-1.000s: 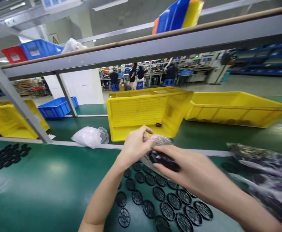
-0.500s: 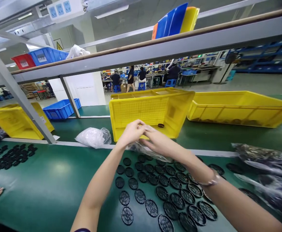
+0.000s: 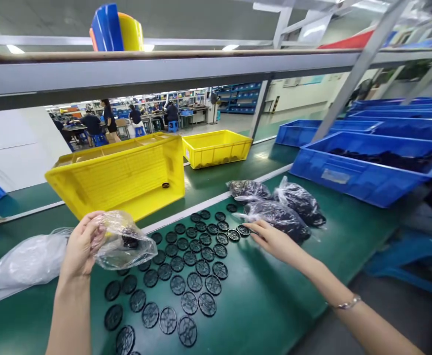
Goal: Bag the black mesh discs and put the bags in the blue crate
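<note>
My left hand [image 3: 83, 241] is closed on the edge of a clear plastic bag [image 3: 127, 254], held up over the left side of the table. Something black, blurred through the film, shows inside the bag. My right hand [image 3: 273, 240] reaches to the far end of a spread of black spoked discs, fingers stretched out and a little apart. Its fingertips touch or nearly touch one black disc [image 3: 243, 230], which lies flat on the green table [image 3: 260, 301]. Several more discs [image 3: 189, 302] lie in loose rows between my hands.
A tilted yellow bin [image 3: 120, 182] with one small black ring stands behind the discs, another yellow bin [image 3: 218, 150] beyond it. Filled bags of black parts [image 3: 278, 217] lie right of my right hand. Blue bins [image 3: 349, 170] line the right; a white bag [image 3: 27, 259] lies left.
The view has swung to the right. My hands, together at the bag before, are now apart: the left holds the bag, the right has moved to the discs' far end.
</note>
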`<state>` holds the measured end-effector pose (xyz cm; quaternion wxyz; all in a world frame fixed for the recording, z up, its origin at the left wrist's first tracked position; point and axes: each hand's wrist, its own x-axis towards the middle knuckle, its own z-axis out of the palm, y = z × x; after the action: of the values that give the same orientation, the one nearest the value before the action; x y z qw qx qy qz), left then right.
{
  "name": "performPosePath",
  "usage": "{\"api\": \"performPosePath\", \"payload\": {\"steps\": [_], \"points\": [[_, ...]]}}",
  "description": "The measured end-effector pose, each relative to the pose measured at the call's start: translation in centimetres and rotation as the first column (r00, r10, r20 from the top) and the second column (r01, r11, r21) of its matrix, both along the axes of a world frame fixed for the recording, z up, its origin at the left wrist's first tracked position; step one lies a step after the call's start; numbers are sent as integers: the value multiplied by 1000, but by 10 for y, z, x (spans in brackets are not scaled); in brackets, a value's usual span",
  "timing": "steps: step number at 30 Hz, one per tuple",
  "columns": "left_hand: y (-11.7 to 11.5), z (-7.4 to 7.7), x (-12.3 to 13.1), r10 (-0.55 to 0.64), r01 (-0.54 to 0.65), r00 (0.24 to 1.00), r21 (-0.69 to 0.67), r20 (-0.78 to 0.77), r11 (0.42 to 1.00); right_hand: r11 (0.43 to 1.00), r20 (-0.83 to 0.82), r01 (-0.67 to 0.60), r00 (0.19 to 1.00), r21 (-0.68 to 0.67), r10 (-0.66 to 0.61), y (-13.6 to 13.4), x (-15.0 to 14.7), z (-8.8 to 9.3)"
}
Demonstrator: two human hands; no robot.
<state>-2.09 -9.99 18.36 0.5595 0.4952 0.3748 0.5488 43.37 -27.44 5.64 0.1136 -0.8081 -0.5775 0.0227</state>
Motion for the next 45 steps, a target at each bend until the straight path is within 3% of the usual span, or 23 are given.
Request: {"api": "performPosePath", "payload": {"steps": [4,11,15,19,23,27,32,37,41,45], "points": [[-13,0,6,21,-21,1000,-52,10,998,1000,83,13,996,-2,-13,-2,0,-26],[-16,7,14,44,-45,999,-61,-14,997,1000,66,10,998,-6,-10,8,-15,-14],[-16,6,15,38,-40,999,-84,-27,996,997,46,-32,998,-65,35,22,-29,-21],[-13,3,13,56,-57,998,-75,-21,996,998,45,-14,999,-61,17,27,-27,-31],[-11,3,15,63,-65,998,-87,-24,994,1000,76,-15,997,2,15,36,-19,-23],[-9,2,16,85,-89,996,-85,-41,992,990,110,-138,985,29,134,56,-16,-12],[-8,3,15,107,-112,993,-101,-56,989,963,77,-269,960,-26,270,62,-4,-21],[-7,3,16,117,-124,991,-116,-64,985,977,30,-214,976,-9,215,65,5,-23],[-8,4,16,110,-118,992,-129,-69,985,995,44,-96,994,2,96,94,-3,-15],[-11,7,17,121,-128,990,-109,-70,986,996,51,-74,996,-54,77,116,-9,-17]]}}
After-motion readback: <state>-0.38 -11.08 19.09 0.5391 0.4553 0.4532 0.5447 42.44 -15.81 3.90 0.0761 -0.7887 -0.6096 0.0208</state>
